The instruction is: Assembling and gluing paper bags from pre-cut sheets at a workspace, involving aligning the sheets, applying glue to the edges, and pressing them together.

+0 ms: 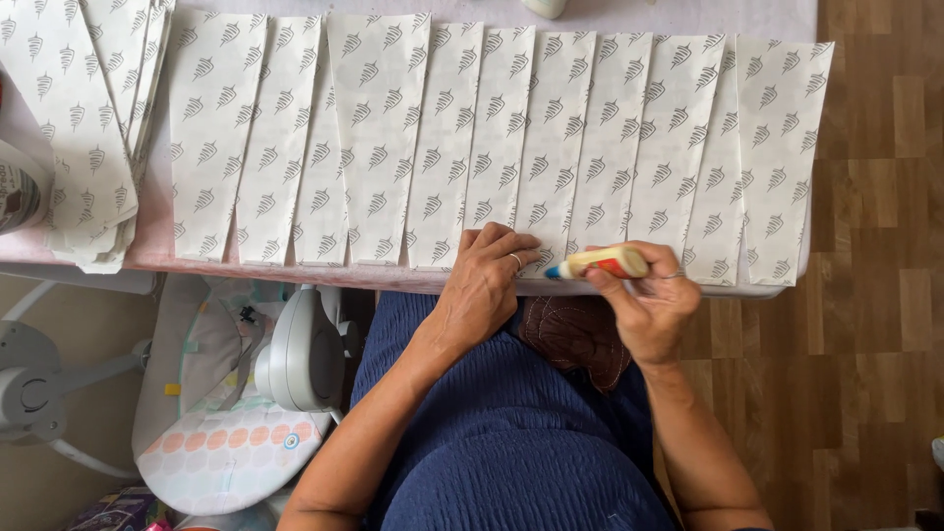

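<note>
The right hand (651, 307) is gripping a glue bottle (602, 263), fingers wrapped tight around its yellow and orange body, and is holding it sideways so that the blue tip is pointing left at the near end of a paper strip (544, 147). The left hand (489, 280) is lying flat with its fingers together, gripping nothing, and is pressing down the bottom ends of the strips just beside that tip; a ring is showing on one finger. The strips are white with a grey leaf print, and they are lying overlapped in a long row across the table (688, 15). A loose stack of paper (84, 138) is sitting at the table's left end. Below the table edge, a baby seat (236, 433) is standing on the floor by the person's lap.
</note>
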